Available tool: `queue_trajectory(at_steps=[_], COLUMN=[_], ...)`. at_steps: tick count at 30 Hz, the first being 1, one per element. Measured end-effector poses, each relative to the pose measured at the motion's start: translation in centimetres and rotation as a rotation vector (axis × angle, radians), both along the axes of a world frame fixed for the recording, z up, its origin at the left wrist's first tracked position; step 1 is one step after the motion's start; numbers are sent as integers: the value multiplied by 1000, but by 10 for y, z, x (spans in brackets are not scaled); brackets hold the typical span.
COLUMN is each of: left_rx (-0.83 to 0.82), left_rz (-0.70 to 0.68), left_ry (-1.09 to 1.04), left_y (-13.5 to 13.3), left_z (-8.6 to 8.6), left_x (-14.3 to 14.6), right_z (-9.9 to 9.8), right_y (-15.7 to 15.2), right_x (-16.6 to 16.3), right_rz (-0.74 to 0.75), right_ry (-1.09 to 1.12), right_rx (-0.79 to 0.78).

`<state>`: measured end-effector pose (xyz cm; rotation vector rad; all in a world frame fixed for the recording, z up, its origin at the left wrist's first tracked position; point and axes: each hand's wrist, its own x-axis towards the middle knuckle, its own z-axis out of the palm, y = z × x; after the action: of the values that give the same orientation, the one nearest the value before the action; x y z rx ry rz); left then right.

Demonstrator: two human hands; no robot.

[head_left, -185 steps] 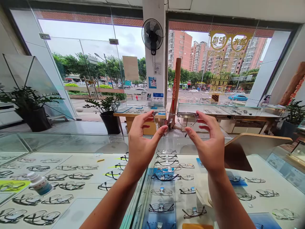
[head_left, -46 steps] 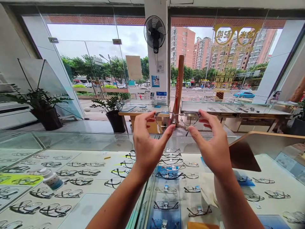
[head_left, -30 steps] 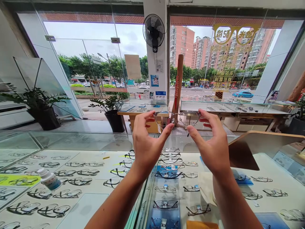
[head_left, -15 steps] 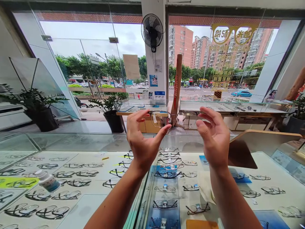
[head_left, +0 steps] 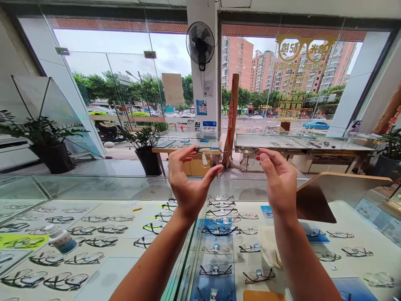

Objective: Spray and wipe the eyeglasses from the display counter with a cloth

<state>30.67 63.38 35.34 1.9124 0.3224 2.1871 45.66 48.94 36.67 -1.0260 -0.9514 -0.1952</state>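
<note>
I hold a pair of thin metal-framed glasses [head_left: 232, 157] up at eye level above a glass display counter [head_left: 103, 186]. My left hand [head_left: 188, 184] pinches the left lens rim between thumb and fingers. My right hand [head_left: 277, 179] grips the right end of the frame, fingers curled over it. A small white tag hangs by the left lens. Both forearms rise from the bottom of the view.
Under the counter glass lie several rows of glasses [head_left: 216, 232] on white and blue trays. A small white bottle [head_left: 59, 239] lies on the counter at left. A cloth [head_left: 269, 251] and a tilted mirror [head_left: 332, 194] sit at right. Potted plants [head_left: 144, 146] stand by the window.
The glasses stay raised between both hands. My right hand briefly loosened half a second ago and now grips the right end again; the frame shifted slightly left.
</note>
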Motion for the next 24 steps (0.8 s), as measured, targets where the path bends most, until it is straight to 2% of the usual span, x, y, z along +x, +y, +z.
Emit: queue_trajectory(at_steps=[4,7,15,24], left_rx=[-187,-241,-76,30], left_rz=[-145,-128,129,128], left_ry=[49,42,17,27], left_y=[5,5,-10,-15], left_z=[5,5,8,8], left_x=[1,0,-5,-7], right_z=[0,0,-7,-9], right_y=[-1,1,14,12], right_x=[-1,1,10,13], right_rz=[11,46,109,126], right_ry=[-23,-20,40,102], right_rx=[-44,-106,-200,-112])
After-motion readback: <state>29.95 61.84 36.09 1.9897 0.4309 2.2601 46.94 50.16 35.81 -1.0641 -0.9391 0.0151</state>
